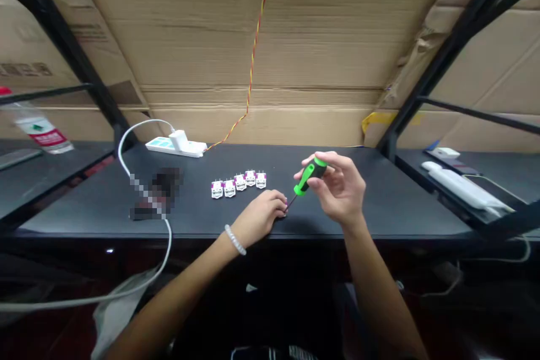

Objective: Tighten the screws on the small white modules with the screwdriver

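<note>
Screwdriver (310, 176) held firmly in right hand (340, 188) above black table (392, 202), tip just beside curled left hand (258, 215), grip unclear, resting on tabletop near five white modules (238, 184).

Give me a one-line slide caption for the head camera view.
Right hand grips a green-and-black screwdriver, its tip by the left hand, near five small white modules on a dark bench.

you are using two hands, left hand (258, 215) and right hand (341, 188); you are gripping one green-and-black screwdriver (310, 176); you are facing five white connector blocks (240, 182), one power strip (175, 146), one white cable (124, 152), one twisted red-yellow wire (253, 56), one plastic bottle (37, 128); you are wearing one beaded bracelet (235, 239).
</note>
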`<state>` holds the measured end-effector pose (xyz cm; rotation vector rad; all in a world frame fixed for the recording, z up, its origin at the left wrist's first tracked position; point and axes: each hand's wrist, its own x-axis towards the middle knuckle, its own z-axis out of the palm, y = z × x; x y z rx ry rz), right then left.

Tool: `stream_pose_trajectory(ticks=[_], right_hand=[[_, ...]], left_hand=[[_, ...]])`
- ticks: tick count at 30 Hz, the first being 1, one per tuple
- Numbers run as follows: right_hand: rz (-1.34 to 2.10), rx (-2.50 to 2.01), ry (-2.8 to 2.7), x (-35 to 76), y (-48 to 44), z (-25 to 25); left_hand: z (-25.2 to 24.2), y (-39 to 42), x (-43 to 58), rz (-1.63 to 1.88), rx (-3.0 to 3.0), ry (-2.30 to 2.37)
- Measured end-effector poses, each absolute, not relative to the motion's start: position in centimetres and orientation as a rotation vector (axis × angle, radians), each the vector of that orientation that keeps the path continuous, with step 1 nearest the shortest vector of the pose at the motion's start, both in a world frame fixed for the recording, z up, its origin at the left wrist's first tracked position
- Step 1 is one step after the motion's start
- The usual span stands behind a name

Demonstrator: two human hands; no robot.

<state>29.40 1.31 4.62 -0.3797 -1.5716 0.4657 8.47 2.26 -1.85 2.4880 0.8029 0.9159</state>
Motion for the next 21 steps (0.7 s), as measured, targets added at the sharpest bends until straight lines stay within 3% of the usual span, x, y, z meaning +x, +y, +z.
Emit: stream_pose_trajectory(ticks=[21], right_hand=[[0.421,-0.445,-1.599,29.44,1.62,4.43]], left_hand=[[-1.83,2.03,8.76,0.949,2.414,0.867]])
